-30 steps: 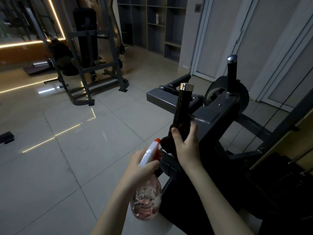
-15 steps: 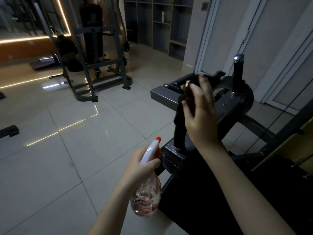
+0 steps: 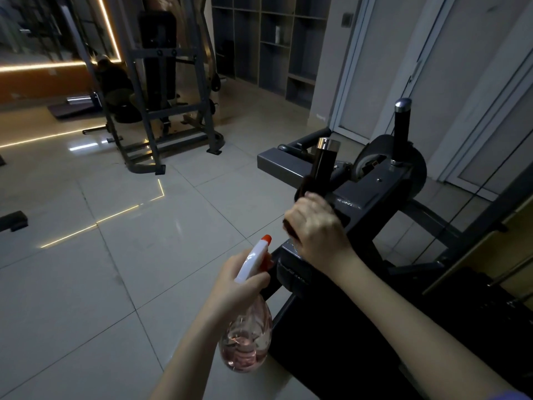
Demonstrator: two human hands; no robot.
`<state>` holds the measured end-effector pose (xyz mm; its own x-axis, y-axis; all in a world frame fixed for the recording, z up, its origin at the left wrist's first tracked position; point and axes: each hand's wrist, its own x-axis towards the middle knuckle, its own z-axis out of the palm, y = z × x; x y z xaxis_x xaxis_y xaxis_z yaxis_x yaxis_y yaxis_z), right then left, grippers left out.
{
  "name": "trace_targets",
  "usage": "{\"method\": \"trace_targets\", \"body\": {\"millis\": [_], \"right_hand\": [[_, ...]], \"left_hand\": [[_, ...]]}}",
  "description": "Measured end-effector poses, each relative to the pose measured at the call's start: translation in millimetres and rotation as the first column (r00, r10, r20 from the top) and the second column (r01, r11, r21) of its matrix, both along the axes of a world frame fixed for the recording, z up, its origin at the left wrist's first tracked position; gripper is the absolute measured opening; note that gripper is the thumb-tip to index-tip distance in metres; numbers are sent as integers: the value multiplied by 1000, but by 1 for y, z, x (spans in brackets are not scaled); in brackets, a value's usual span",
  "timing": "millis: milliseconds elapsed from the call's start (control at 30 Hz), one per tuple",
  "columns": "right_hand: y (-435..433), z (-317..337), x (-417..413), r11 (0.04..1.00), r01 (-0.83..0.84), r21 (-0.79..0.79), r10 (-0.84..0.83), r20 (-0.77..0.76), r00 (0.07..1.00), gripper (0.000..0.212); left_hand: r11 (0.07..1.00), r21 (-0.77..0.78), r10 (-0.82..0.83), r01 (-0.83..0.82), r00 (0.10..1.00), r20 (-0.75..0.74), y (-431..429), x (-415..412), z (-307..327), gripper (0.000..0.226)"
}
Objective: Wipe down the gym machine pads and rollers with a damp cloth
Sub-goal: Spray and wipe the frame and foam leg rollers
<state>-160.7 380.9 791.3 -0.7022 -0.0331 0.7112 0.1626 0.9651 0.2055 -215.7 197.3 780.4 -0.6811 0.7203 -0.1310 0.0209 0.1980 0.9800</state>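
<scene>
My right hand [image 3: 318, 228] grips a dark cloth [image 3: 302, 189] wrapped around the lower part of the near upright black handle [image 3: 324, 161], whose chrome cap shows above the hand. My left hand [image 3: 236, 280] holds a clear spray bottle [image 3: 246, 339] with pinkish liquid and a white and orange trigger head, just left of the machine. A second upright black handle [image 3: 402, 131] with a chrome cap stands farther right on the dark grey machine arm [image 3: 372, 192].
A black pad of the same machine [image 3: 331, 350] lies under my right forearm. Tiled floor [image 3: 121, 241] spreads to the left. A grey frame machine [image 3: 161, 90] stands at the back left, open shelves [image 3: 274, 44] behind it, white doors [image 3: 432, 62] at right.
My right hand slid with the cloth from the base of the near handle up to its top, then back down to the lower part. The left hand kept the bottle nearly still.
</scene>
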Motion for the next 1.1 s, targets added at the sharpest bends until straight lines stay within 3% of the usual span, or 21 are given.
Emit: {"method": "trace_targets", "body": {"millis": [100, 233, 333, 533, 800, 1100], "right_hand": [[-13, -12, 9, 998, -64, -22, 64, -8, 998, 20], [-9, 21, -1, 997, -19, -73, 3, -209, 978, 26], [5, 26, -11, 993, 94, 68, -88, -85, 992, 15], [8, 13, -7, 988, 44, 148, -41, -23, 999, 9], [-3, -10, 3, 992, -26, 123, 22, 31, 999, 14], [-16, -31, 18, 996, -29, 81, 11, 218, 976, 14]], "left_hand": [[1000, -8, -16, 16, 1000, -21, -3, 0, 2, 56], [1000, -16, 8, -8, 1000, -16, -6, 1, 3, 40], [1000, -11, -5, 5, 1000, 5, -6, 3, 1, 30], [999, 28, -35, 33, 997, 62, -7, 11, 4, 21], [997, 40, -61, 59, 997, 38, -12, 8, -6, 31], [997, 37, -72, 72, 997, 9, -13, 7, -9, 33]]}}
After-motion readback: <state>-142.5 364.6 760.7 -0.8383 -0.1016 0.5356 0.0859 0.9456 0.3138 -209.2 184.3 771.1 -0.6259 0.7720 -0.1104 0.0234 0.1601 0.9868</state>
